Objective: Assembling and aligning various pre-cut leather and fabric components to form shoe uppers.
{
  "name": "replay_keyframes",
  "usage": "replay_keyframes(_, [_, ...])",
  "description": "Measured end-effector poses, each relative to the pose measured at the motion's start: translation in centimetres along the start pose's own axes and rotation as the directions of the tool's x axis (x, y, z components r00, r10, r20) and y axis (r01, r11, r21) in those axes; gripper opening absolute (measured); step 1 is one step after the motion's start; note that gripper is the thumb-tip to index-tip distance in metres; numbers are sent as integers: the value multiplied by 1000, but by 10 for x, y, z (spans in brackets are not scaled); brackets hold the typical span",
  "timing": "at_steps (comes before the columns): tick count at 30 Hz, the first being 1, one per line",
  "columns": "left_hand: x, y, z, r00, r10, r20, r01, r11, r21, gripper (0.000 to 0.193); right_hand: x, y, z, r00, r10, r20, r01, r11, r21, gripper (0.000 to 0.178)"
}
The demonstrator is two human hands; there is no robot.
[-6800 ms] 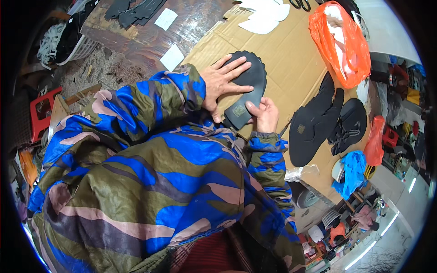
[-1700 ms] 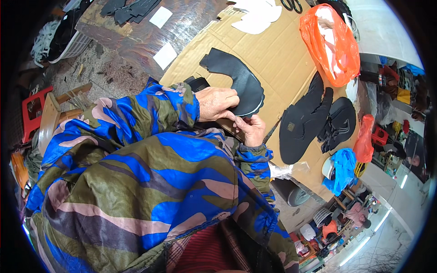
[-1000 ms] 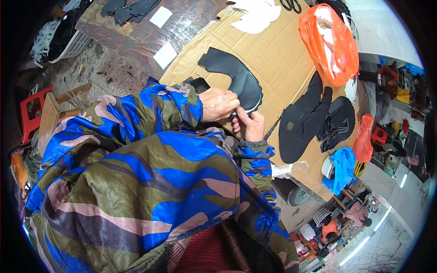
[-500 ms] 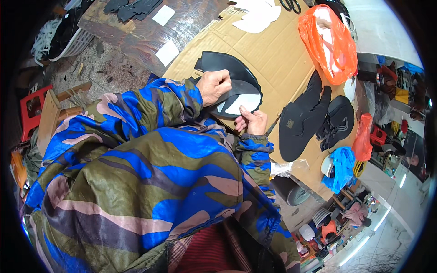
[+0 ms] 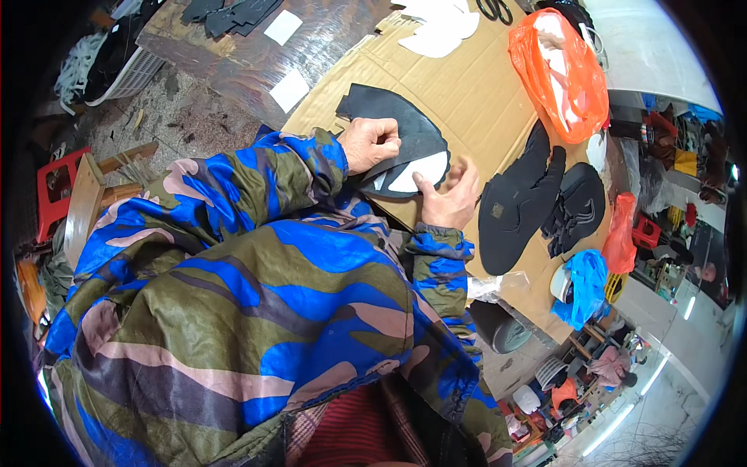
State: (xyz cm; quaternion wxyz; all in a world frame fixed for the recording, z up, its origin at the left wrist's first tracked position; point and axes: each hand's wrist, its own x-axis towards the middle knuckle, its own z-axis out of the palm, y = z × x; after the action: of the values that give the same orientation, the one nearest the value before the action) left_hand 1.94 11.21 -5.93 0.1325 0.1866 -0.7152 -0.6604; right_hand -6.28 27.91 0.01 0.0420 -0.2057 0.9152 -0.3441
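On the cardboard in front of me lies a curved black shoe-upper-like piece [image 5: 401, 115] with a scalloped right edge. A white half-round piece [image 5: 410, 173] shows inside it, partly covered by a dark flap. My left hand [image 5: 372, 145] is closed in a pinch at the flap; its fingertips are turned in, and the flap's edge under them is partly hidden. My right hand [image 5: 453, 196] has its fingers raised and apart beside the right edge. Its thumb tip touches or nearly touches the white piece's lower right corner.
Black shaped pieces [image 5: 510, 214] lie to the right on the cardboard [image 5: 475, 101]. An orange plastic bag [image 5: 564, 86], white cut-outs [image 5: 440, 31] and black-handled scissors [image 5: 494, 9] are at the far side. A blue bag [image 5: 583, 288] sits at the right edge. A red stool [image 5: 58, 191] stands left.
My right hand has shifted right and its fingers have lifted and spread from the piece's edge. The dark flap now lies flatter over the white piece. My left hand has barely moved.
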Motion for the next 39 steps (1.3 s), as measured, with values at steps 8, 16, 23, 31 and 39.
replay_keyframes(8, [1, 7, -3, 997, -9, 80, 8, 1000, 20, 18, 21, -7, 10, 907, -394, 151, 408, 910, -72, 53])
replay_keyframes(16, [2, -1, -7, 994, 4, 108, -12, 998, 67, 16, 40, 15, 24, 910, -280, 304, 229, 954, 194, 17])
replay_keyframes(23, [0, 2, -6, 991, 63, 114, -64, 998, 9, 15, 23, 40, 30, 999, -50, 18, 33, 854, 520, 9])
replay_keyframes(31, [1, 11, -4, 989, 88, 122, -93, 995, 36, 19, -17, 30, 34, 903, -430, -20, 431, 901, 50, 37])
replay_keyframes(39, [6, 12, 10, 985, 163, 56, -172, 907, 383, 26, -33, 35, 33, 865, -499, 60, 502, 858, -106, 55])
